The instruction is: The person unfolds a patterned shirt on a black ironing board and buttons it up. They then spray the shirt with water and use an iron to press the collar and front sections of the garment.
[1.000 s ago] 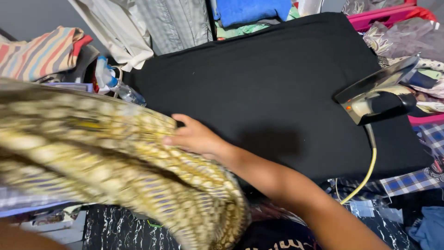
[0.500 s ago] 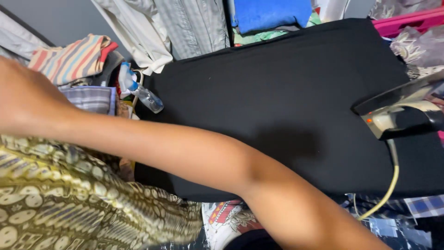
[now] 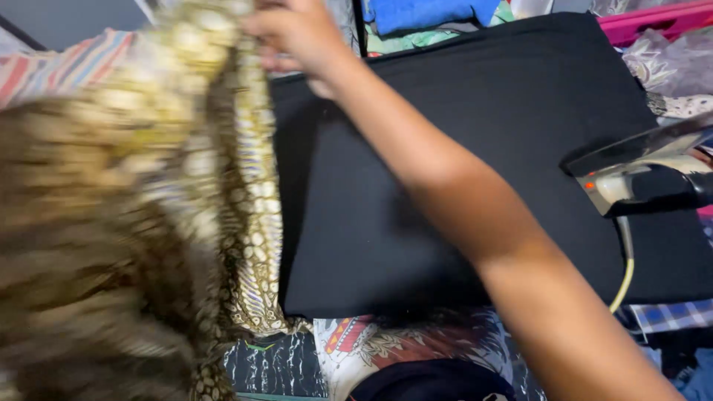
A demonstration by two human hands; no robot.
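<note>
Up at the frame's top left, the right hand (image 3: pixel 297 37) clenches a gold patterned cloth (image 3: pixel 148 223), lifted so it hangs left of the black pad (image 3: pixel 483 134). At right an iron (image 3: pixel 646 174) rests aside; the left hand is out of view.

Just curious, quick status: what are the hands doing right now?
Right hand gripping gold patterned cloth, lifted. Left hand out of view. Black pad bare, iron parked at right.

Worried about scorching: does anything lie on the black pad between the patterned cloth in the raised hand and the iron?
Nothing visible does. The right hand holds the gold patterned cloth up at the left; the black pad is bare up to the iron at its right edge.
</note>
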